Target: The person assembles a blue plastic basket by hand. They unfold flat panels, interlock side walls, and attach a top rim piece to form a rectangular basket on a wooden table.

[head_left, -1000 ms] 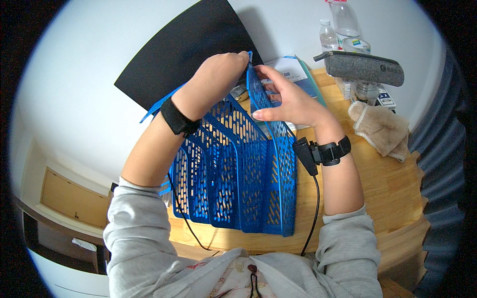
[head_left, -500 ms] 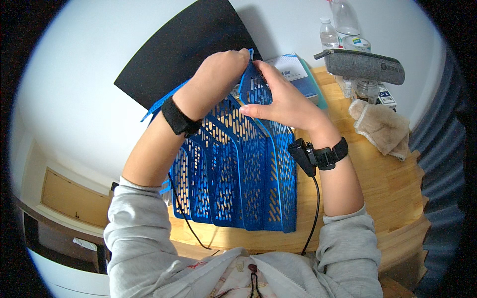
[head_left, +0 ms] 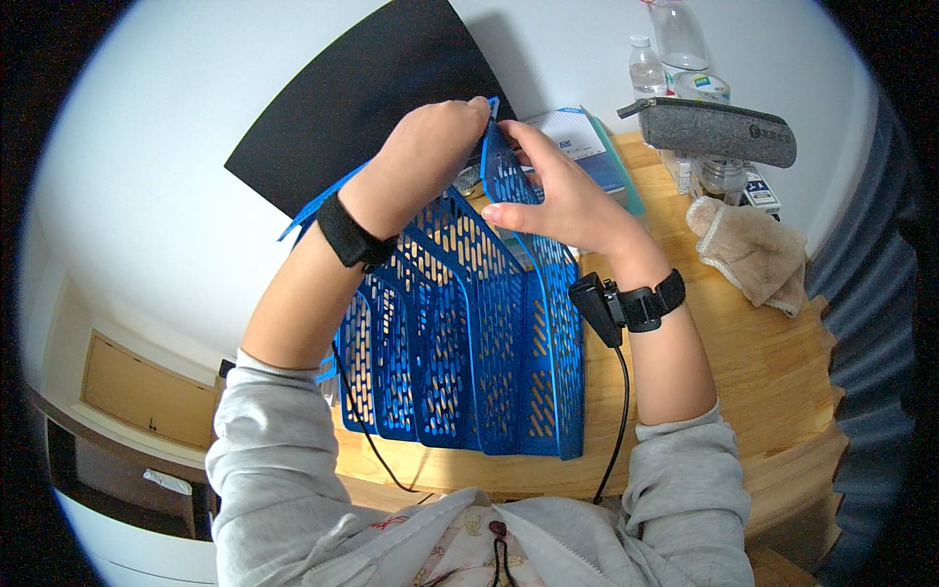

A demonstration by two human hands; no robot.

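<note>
Bright light is falling across the pale wall [head_left: 577, 49] and the wooden bench [head_left: 694, 382]. The black panel [head_left: 362, 108] is casting a soft shadow on the wall to its right, while the pleated curtain [head_left: 871, 303] is appearing dimmer. The fisheye lens is bowing straight edges toward the rim, where a bluish fringe is meeting the faintly speckled black surround.

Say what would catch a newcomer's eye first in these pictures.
The bright blue slotted rack would likely come first, at the centre on the wooden table, with the left hand and right hand at its far end. Next, probably, comes the large black panel behind it at upper left, then the grey pouch at upper right.
</note>
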